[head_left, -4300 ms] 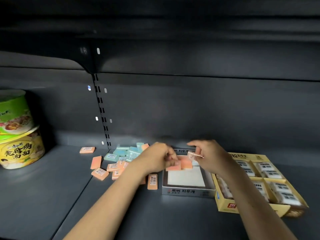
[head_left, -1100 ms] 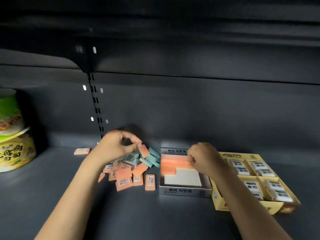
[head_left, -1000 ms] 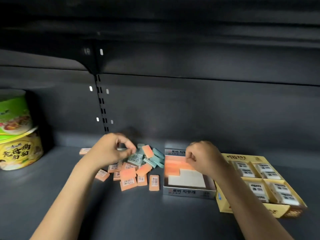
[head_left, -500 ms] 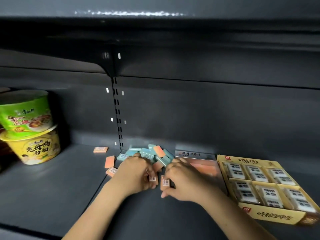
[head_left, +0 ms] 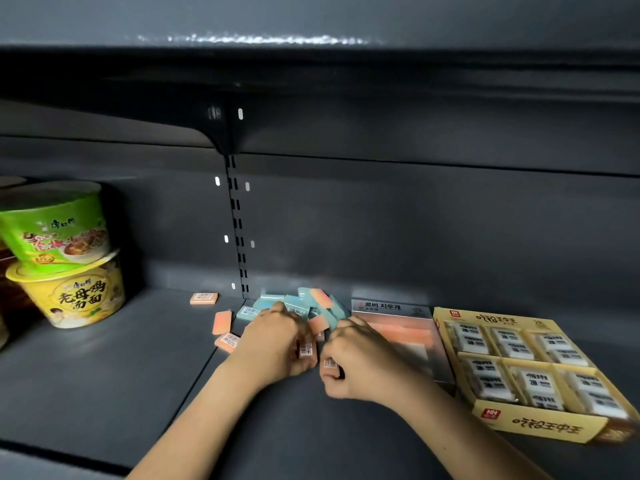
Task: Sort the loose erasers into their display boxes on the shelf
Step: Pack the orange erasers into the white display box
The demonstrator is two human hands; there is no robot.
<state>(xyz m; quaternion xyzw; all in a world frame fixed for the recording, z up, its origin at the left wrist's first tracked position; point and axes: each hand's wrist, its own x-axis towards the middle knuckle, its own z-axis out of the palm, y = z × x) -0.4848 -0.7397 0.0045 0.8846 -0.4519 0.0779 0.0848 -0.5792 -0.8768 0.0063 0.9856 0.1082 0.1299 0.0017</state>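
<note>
Reaching in from the near edge, two bare forearms meet over the dark grey shelf (head_left: pixel 104 393), the hands almost side by side at its middle. The left hand (head_left: pixel 277 344) is curled, its fingers closed round an orange eraser (head_left: pixel 307 350) whose barcode label shows between the fingertips. The right hand (head_left: pixel 356 365) is curled too and pinches a second orange eraser (head_left: pixel 330 363) between thumb and forefinger, though only a sliver of its label shows, so how it lies in the grip is hard to tell.

To the right, nearest the front, a yellow display box (head_left: pixel 540 427) holds white wrapped erasers (head_left: pixel 530 382) in rows. Just beside it, between it and the right hand, sits a grey display box (head_left: pixel 391 307) with Korean lettering on its back flap; orange erasers line its far part, blurred in this view.

Behind the left hand lies the loose pile (head_left: pixel 304 306): teal erasers heaped together with a few orange ones on top and at the edge. Left of the pile two orange erasers lie flat on the shelf, and a lone orange eraser (head_left: pixel 204 298) lies further back near the slotted upright (head_left: pixel 239 223).

Far left, a green noodle bowl (head_left: pixel 55 226) is stacked on a yellow noodle bowl (head_left: pixel 72 292) against the back wall
</note>
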